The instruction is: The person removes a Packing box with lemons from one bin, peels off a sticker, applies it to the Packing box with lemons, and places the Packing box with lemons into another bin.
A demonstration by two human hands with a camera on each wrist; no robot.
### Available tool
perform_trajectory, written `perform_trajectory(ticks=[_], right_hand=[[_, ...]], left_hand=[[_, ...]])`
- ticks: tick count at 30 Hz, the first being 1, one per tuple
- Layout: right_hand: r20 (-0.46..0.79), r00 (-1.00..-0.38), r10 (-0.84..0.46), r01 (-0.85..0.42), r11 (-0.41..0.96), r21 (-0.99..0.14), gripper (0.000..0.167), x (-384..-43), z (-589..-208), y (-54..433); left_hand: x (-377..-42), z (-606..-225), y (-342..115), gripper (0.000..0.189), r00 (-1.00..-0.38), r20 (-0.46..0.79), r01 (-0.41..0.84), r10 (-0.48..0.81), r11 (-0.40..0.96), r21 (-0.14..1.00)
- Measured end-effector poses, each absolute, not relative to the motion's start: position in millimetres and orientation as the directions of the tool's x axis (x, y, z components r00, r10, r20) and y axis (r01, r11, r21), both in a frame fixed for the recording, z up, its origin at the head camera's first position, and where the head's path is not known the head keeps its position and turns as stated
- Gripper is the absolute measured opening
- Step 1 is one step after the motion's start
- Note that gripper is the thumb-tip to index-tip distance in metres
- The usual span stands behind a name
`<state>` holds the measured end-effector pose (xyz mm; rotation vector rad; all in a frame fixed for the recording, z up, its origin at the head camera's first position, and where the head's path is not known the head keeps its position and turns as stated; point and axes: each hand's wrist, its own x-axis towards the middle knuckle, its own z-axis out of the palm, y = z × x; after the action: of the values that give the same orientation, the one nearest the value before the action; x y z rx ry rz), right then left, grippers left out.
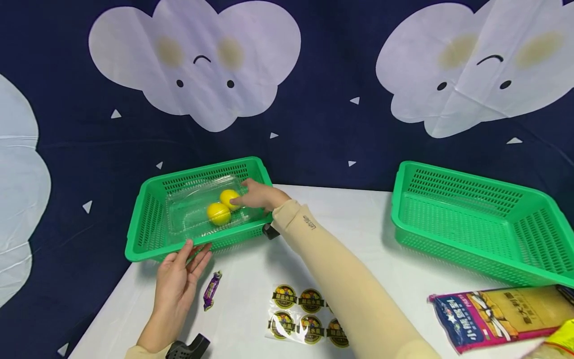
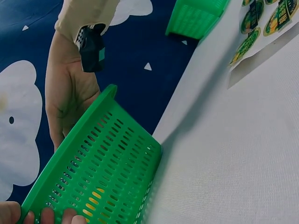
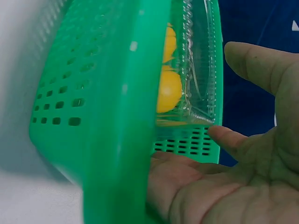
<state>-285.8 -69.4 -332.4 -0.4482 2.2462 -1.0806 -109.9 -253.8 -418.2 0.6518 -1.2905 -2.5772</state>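
In the head view, a clear plastic box (image 1: 186, 212) with two round yellow balls (image 1: 218, 214) lies in the left green basket (image 1: 148, 219). My right hand (image 1: 260, 195) reaches over the basket's right end, its fingers spread beside the box. In the right wrist view, the thumb (image 3: 247, 58) stands apart, and one fingertip is right at the box's corner. My left hand (image 1: 175, 279) is at the near side of this basket and pinches its rim, thumb over the top and fingers against the outer wall. The left wrist view shows those fingers (image 2: 49, 215) at the slotted wall.
A purple wrapped candy (image 1: 212, 290) lies near my left hand. A clear sheet of round fruit stickers (image 1: 298, 314) lies under my right forearm. At the right stand another green basket (image 1: 453, 214) and a pasta packet (image 1: 506, 316), with a yellow wrapper (image 1: 562, 339) at the corner.
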Motion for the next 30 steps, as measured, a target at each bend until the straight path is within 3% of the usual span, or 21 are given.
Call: perform_trajectory(ticks=[11,22,30], right_hand=[[-0.474,-0.736,-0.484,0.161,0.554,-0.817,0.087,-293.3,-333.4,-71.5],[-0.505,-0.749,-0.429,0.111,0.669,-0.734,0.083,-294.9,-331.5,-79.0],[-0.536,-0.714,-0.45,0.185,0.617,-0.765,0.083,-291.9,-324.9,-82.0]], left_hand=[[-110.9,-417.3,-252.1,0.021,-0.885,-0.293,-0.021,-0.361,-0.599,0.8],[-111.0,-418.6,-251.8,0.02,-0.872,-0.296,-0.018,-0.389,-0.58,0.814],[-111.5,-418.4,-250.5,0.018,-0.869,-0.295,-0.012,-0.397,-0.578,0.816]])
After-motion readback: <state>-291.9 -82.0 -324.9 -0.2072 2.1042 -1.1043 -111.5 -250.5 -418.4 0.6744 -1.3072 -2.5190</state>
